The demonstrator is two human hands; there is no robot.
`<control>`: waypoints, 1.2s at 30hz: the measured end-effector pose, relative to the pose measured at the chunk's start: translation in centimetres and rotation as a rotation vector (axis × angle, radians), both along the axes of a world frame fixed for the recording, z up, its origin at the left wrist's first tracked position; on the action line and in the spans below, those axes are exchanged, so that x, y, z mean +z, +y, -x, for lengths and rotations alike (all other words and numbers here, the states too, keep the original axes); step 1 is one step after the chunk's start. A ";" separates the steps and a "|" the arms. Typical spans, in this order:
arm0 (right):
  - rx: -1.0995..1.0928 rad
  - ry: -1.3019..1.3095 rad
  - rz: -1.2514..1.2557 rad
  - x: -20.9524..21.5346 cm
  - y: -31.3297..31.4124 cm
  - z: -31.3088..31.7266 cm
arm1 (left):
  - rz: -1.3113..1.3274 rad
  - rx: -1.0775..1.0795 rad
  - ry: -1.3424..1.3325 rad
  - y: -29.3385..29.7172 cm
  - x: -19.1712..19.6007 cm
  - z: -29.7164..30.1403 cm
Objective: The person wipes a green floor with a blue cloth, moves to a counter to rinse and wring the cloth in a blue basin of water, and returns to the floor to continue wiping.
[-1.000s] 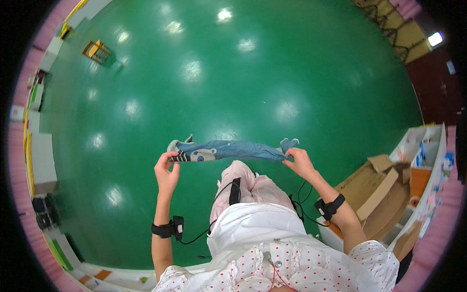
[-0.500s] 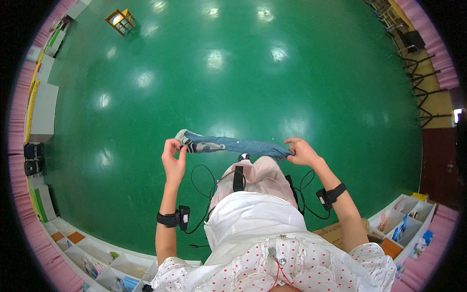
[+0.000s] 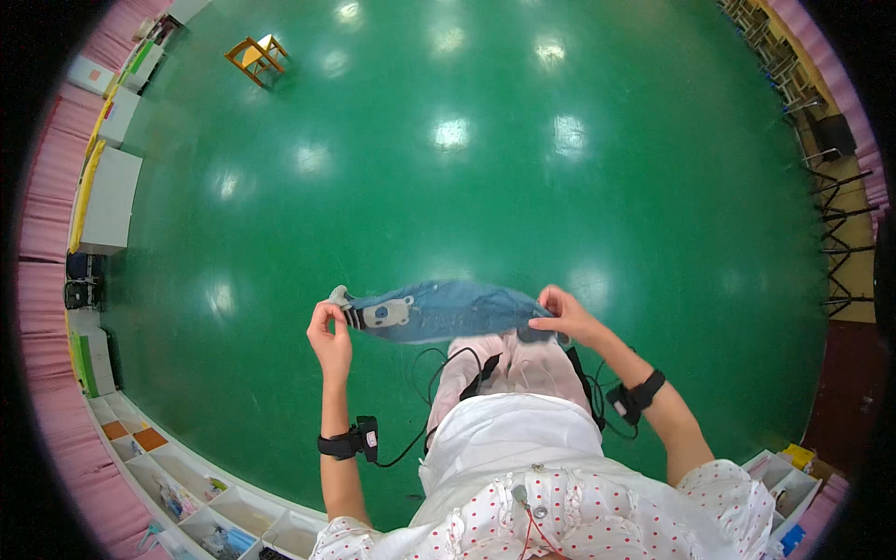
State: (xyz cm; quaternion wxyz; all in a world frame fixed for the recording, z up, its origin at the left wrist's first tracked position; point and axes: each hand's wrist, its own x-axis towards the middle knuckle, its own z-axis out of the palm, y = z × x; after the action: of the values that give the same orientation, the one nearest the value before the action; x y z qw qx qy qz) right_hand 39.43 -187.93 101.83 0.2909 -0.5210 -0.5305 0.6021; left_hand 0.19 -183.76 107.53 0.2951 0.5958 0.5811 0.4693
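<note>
A blue cloth (image 3: 448, 315) with a pale bear print near its left end is stretched sideways in front of my legs. At its left end, by a black-and-white striped bit and a whitish edge, my left hand (image 3: 329, 338) pinches it. My right hand (image 3: 567, 317) grips the other end between thumb and fingers, where a dark grey patch shows. Between the hands the cloth hangs spread and slightly blurred. What kind of article it is I cannot make out. Each forearm wears a black strap with a small device (image 3: 358, 441), and cables run from these.
A wooden chair (image 3: 257, 58) stands far left on the green floor (image 3: 467, 205). White compartment shelves (image 3: 191, 485) with small items curve along the near left, with more shelving (image 3: 786, 485) at near right. Folded metal-legged furniture (image 3: 840, 233) lines the right wall. Pink curtains (image 3: 56, 345) hang at left.
The cloth has gone from a narrow twisted strip to a wider spread, its bear print now more visible. Both hands sit slightly lower in the view, which has shifted.
</note>
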 end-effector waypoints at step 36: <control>0.422 -0.710 0.029 -22.7 31.8 -6.9 | 0.533 -0.212 0.468 26.5 -27.2 4.1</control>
State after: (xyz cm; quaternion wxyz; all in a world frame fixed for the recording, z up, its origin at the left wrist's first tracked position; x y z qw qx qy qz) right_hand 46.32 -156.13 79.09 -0.0474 -0.5802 -0.6844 0.4390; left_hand -3.92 -157.24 80.37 0.3460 0.6462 0.6697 0.1191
